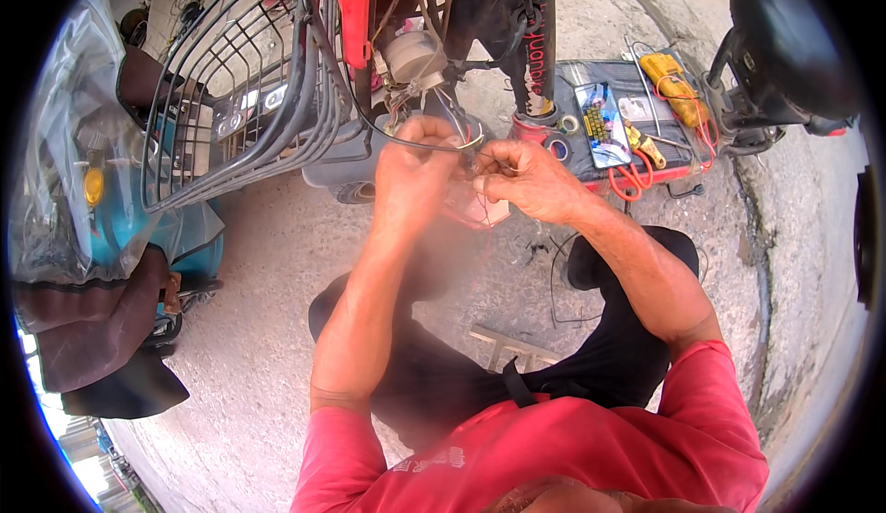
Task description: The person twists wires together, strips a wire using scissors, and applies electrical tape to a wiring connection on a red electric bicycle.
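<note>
Both of my hands meet in front of the opened front end of a red and black electric scooter (535, 42). My left hand (417, 170) is closed, its fingertips pinching thin wires (449, 112) that hang from the front column. Close beside it, my right hand (528, 179) pinches a thin wire too, thumb against forefinger. The wire ends between the fingertips are too small to make out. A round pale part (413, 55) sits among the loose wiring just above the hands. One black cable (355, 98) curves down from the basket side towards my left hand.
A black wire basket (300, 130) juts out at upper left. On the footboard (574, 74) lie a phone (604, 127), a yellow multimeter (678, 89), tape rolls (557, 149) and yellow-handled pliers (648, 148). The black seat (794, 42) stands at right; a plastic-covered vehicle (92, 144) at left.
</note>
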The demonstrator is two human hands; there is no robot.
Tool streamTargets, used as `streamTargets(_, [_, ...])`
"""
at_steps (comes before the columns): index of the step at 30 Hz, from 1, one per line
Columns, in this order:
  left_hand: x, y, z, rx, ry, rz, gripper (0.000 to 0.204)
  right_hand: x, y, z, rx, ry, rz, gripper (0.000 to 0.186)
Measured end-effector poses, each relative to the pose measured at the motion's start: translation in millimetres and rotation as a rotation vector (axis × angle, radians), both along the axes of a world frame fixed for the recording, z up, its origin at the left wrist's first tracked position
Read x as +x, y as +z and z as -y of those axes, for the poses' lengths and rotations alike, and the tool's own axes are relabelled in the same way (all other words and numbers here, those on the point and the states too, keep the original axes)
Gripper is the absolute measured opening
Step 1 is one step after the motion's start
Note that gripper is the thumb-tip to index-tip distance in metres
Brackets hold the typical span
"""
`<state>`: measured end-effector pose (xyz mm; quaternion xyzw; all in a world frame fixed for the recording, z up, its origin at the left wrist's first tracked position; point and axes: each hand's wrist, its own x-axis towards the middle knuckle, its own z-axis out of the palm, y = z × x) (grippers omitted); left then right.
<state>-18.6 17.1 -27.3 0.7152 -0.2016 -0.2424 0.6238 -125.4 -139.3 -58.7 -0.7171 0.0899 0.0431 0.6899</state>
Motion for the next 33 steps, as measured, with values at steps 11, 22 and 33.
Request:
streamTargets(11, [-1.2,-1.6,0.5,-0.014,-0.005,-0.018,0.01,-0.5,-3.1,1.0,-0.036,0.009,0.02,0.013])
streamTargets(22, [0.3,-6.6,0.6,-0.03,-0.011,-0.029,0.009,-0.3,-3.2,0.4,-0.066,-0.001,0.029,0.013])
streamTargets(33, [1.4,-10.2,0.9,-0.02,-0.041,-0.034,0.01,0.7,-12.2,1.4,-0.092,0.008,0.059,0.013])
